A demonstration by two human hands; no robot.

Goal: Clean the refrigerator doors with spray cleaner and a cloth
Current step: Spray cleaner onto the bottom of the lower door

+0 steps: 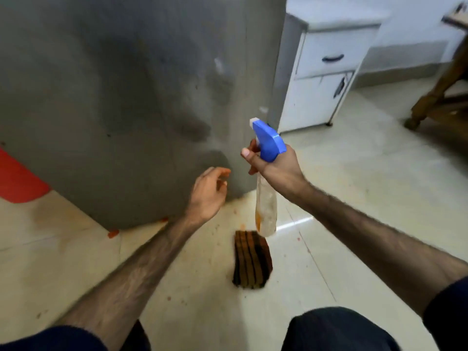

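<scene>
The grey refrigerator door (121,97) fills the upper left, smudged and streaked. My right hand (274,165) grips a spray bottle (266,211) by its neck, with fingers around the trigger under the blue spray head (269,141); the nozzle points at the door's lower right corner. The bottle is clear with orange residue inside. My left hand (209,193) hovers beside the door's lower edge, fingers loosely curled and holding nothing. A brown and black striped cloth (252,259) lies on the floor below the bottle, touched by neither hand.
The floor is pale glossy tile (354,186) with small stains. A white cabinet (321,79) with dark handles stands right of the refrigerator. A wooden furniture leg (430,102) is at the far right. Something red (17,178) sits at the left edge. My knees are at the bottom.
</scene>
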